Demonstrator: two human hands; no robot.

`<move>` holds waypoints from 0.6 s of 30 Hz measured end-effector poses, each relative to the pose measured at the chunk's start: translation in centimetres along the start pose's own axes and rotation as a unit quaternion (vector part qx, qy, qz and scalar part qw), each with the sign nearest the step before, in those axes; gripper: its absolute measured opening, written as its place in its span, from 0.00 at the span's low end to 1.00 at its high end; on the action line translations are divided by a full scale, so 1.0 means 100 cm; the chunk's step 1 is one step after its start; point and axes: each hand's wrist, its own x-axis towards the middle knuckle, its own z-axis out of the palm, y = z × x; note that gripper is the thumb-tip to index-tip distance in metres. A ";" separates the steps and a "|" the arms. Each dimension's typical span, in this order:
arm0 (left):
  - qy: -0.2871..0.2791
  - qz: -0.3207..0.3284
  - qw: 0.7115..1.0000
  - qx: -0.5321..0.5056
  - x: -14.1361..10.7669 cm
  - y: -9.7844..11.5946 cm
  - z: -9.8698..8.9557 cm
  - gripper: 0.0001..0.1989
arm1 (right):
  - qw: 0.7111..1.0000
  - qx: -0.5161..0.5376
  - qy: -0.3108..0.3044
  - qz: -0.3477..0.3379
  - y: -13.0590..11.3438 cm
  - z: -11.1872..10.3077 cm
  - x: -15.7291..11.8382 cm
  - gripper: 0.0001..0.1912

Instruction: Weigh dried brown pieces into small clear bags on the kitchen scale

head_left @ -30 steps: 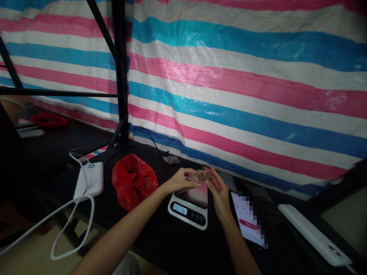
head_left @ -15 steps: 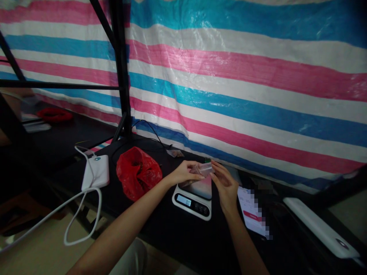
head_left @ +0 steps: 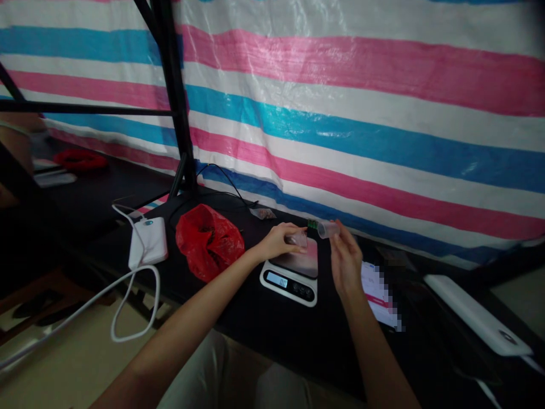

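Observation:
My left hand (head_left: 277,241) is closed on a small clear plastic cup (head_left: 299,239), held over the plate of a white digital scale (head_left: 290,284). My right hand (head_left: 346,261) grips a second clear plastic cup (head_left: 327,229), tilted with its mouth facing left, up and to the right of the scale. The two cups are apart. Lit digits show on the scale's display, too small to read surely. Behind the scale, a small green object (head_left: 312,224) lies close to the right cup. Whether either cup has anything inside cannot be made out.
Left of the scale sits a crumpled red plastic bag (head_left: 208,241), then a white power bank (head_left: 148,241) with a looping white cable. A small bag of bits (head_left: 263,213) lies behind. To the right are a lit phone (head_left: 377,292) and a long white device (head_left: 472,315).
The cups, close together between my hands before, are now separated. My right hand has moved right and up with one cup, while my left keeps the other. The camera view has tilted down.

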 end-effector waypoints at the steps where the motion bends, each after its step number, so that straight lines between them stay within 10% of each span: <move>1: -0.016 -0.002 1.000 0.014 0.000 -0.002 0.001 0.31 | 1.000 0.002 0.002 -0.001 0.000 -0.001 0.001 0.18; 5: -0.019 -0.014 0.999 0.037 -0.002 -0.009 0.002 0.32 | 1.000 0.009 -0.004 0.000 -0.001 -0.001 0.000 0.18; 18: 0.235 0.037 0.969 0.060 0.001 -0.005 -0.016 0.04 | 0.997 -0.005 0.058 0.043 0.018 -0.023 0.016 0.20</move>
